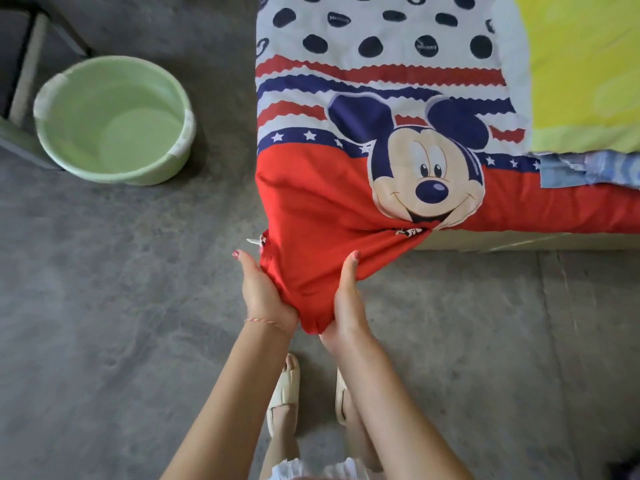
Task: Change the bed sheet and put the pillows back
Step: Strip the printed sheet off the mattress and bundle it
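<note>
Bed sheet (332, 209), red corner bunched off the mattress corner, and I've got it: left hand (263, 292) and right hand (348, 299) both clamped round the gathered cloth. Tug too hard and I'd guess the thin, soft cotton drags the yellow cloth (581, 74) askew. Smooth round green basin (114, 119) sits well apart on the floor.
</note>
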